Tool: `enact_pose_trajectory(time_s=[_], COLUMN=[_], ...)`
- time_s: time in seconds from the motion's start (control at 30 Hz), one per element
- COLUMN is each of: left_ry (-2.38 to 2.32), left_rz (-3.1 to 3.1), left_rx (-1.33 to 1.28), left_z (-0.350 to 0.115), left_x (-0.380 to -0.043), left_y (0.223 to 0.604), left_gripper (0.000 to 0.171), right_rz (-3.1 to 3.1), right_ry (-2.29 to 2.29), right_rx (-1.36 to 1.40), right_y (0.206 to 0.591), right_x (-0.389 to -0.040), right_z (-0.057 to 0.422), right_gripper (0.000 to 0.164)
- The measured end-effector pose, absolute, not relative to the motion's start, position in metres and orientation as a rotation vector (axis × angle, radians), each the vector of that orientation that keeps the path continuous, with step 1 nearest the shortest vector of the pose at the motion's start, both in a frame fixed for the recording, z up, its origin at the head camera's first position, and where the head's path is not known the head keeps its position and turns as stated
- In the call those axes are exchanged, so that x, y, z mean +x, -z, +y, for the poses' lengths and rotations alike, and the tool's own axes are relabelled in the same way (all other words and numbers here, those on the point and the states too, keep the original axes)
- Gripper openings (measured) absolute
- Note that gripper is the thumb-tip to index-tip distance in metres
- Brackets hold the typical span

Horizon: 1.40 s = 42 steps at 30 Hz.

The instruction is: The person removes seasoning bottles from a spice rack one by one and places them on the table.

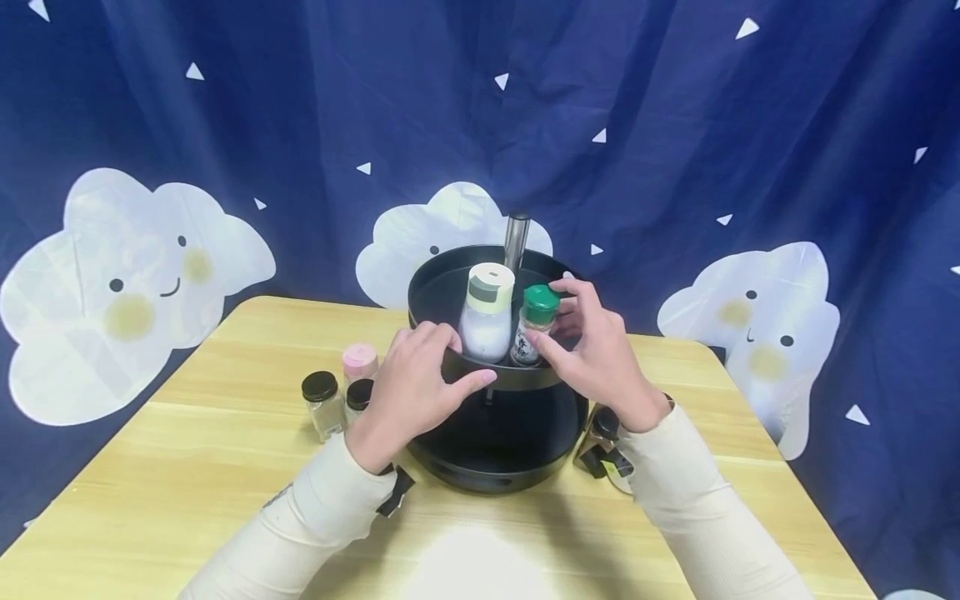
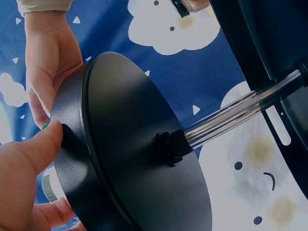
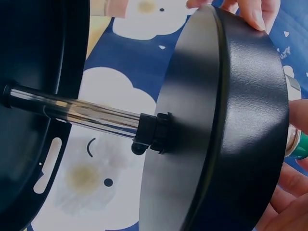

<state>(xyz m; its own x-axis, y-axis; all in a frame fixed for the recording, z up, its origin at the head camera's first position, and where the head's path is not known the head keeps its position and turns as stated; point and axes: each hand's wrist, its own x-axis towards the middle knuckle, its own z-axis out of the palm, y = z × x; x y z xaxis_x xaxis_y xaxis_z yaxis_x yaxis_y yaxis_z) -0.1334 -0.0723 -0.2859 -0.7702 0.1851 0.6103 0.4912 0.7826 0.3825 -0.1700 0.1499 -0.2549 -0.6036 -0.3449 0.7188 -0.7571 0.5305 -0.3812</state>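
Note:
A black two-tier round rack [image 1: 525, 380] stands on the table, its tiers joined by a metal post. My left hand [image 1: 415, 385] grips the near-left rim of the upper tray, thumb outside and fingers over the edge. In that tray a green-capped seasoning shaker [image 1: 540, 307] stands upright, held between the thumb and fingers of my right hand [image 1: 602, 354]. Just left of the shaker is a white bottle [image 1: 487, 330] with a pale cap, also upright. The right wrist view shows the green cap [image 3: 301, 146] partly hidden behind the tray wall [image 3: 252, 110].
Left of the rack are a black-capped jar [image 1: 326, 408], a pink-capped container [image 1: 360, 362] and another black-capped jar [image 1: 359, 394]. Dark-lidded jars [image 1: 604, 423] sit at the right, partly behind my sleeve. The lower tray [image 1: 487, 482] is below, and a blue curtain [image 1: 637, 100] hangs behind.

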Motion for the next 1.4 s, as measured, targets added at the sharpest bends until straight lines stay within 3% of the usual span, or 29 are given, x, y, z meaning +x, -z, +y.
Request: enact_pose_trajectory(time_s=[1.4], left_ry=[0.729], left_rz=[-2.455], left_rx=[-0.497], left_z=[-0.073], left_x=[-0.132], left_y=[0.283], left_gripper=[0.048], right_rz=[-2.191], right_ry=[-0.875], right_rx=[0.825], right_y=[0.242], right_x=[-0.166], right_z=[0.170], right_gripper=[0.059])
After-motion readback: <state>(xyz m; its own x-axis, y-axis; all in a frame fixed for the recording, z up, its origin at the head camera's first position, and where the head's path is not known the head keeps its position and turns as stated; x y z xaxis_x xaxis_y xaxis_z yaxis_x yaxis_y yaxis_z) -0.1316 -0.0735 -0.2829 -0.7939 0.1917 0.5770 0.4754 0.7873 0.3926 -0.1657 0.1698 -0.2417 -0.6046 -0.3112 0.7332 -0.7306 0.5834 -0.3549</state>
